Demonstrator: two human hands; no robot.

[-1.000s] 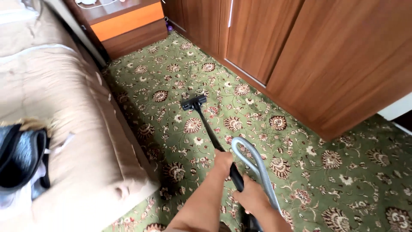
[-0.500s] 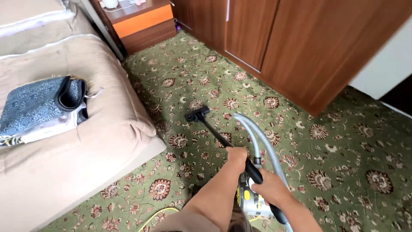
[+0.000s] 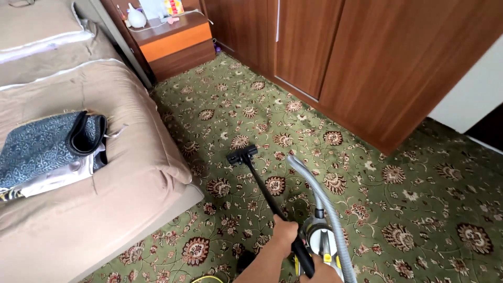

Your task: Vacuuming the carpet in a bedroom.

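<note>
My left hand [image 3: 283, 233] grips the black vacuum wand [image 3: 262, 186] partway down its length. My right hand [image 3: 318, 273] holds the wand's handle lower down, at the bottom edge of the view, and is only partly visible. The wand runs up and to the left to a black floor nozzle [image 3: 241, 155] resting on the green floral carpet [image 3: 398, 178]. A grey ribbed hose [image 3: 319, 194] curves from the handle over the grey and yellow vacuum body [image 3: 320, 242], which stands just right of my hands.
A beige bed [image 3: 131, 152] fills the left side, with a folded blue patterned cloth [image 3: 39, 144] on it. An orange and brown nightstand [image 3: 173, 39] stands at the back. Wooden wardrobe doors [image 3: 377, 57] line the right. A yellow cable [image 3: 207, 279] lies at the bottom.
The wand and nozzle have been drawn back toward me along the carpet. The view has pulled away, so more of the bed, nightstand and vacuum body shows.
</note>
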